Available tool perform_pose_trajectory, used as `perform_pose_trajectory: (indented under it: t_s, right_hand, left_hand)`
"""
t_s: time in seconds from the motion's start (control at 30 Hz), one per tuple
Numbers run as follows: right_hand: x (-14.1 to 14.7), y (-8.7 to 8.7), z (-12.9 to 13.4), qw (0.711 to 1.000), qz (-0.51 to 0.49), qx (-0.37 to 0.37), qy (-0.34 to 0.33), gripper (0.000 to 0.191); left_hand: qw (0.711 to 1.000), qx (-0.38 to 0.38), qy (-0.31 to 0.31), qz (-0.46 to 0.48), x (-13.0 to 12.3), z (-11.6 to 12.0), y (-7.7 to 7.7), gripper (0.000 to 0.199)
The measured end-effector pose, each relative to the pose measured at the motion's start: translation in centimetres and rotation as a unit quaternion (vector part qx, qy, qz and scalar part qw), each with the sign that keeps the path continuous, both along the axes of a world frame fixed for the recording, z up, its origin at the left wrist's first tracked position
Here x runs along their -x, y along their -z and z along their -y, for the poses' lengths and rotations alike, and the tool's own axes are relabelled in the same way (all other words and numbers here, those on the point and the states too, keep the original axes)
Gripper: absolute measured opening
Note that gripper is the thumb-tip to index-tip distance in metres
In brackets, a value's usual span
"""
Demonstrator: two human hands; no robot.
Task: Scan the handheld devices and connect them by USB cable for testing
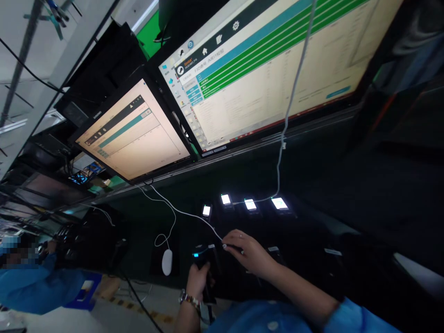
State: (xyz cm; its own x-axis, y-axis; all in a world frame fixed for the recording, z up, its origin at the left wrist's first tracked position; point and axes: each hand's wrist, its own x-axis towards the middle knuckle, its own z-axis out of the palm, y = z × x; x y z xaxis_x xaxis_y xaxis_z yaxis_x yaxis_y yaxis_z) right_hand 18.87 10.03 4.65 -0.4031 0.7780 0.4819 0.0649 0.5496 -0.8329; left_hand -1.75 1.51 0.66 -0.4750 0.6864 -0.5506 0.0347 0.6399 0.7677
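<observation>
We are gripping a dark device (204,259) with our left hand (198,280), fingers clamped around it to keep it steady low on the bench. Our right hand (248,252) is pinching the white cable (187,213) at its top, probably a plug; too dim to confirm. A white mouse (167,262) is lying beside.

A: Where does the one view sit?
B: On the person's head, tilted hard, looking forward and down along the dark bench.
A: How near?
B: The hands, left (198,278) and right (249,252), lie close at the bottom edge; two monitors (270,69) fill the top, farther off.
</observation>
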Motion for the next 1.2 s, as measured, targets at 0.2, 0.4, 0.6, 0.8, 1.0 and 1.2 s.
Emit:
perform_pose_trajectory:
  t_s: [0.2, 0.4, 0.6, 0.8, 1.0, 1.2]
  right_hand:
    - [-0.4, -0.5, -0.1, 1.0, -0.004, -0.024, 0.018, 0.016]
    - [-1.0, -0.4, 0.1, 0.999, 0.001, -0.044, 0.02, 0.018]
    - [-1.3, -0.4, 0.4, 0.998, -0.019, -0.03, 0.06, 0.017]
    - [-0.3, -0.3, 0.4, 0.998, -0.019, -0.027, 0.048, 0.019]
    - [0.5, -0.1, 0.6, 0.997, -0.022, -0.076, 0.015, 0.019]
    - [0.0, -2.1, 0.2, 0.985, -0.03, -0.165, 0.028, 0.011]
  left_hand:
    - [0.995, 0.015, -0.022, -0.098, 5.4, -1.2, 1.2, 0.013]
    - [0.976, 0.066, -0.003, -0.21, 9.1, -3.2, 3.9, 0.012]
    - [0.943, 0.032, 0.034, -0.329, 4.5, -1.7, 4.2, 0.047]
    - [0.922, 0.054, 0.2, -0.326, -1.4, -1.7, 5.1, 0.085]
    - [0.987, 0.063, 0.112, -0.101, -0.3, -2.9, 3.0, 0.097]
    - [0.982, -0.017, 0.047, 0.182, 0.1, -0.1, -1.5, 0.049]
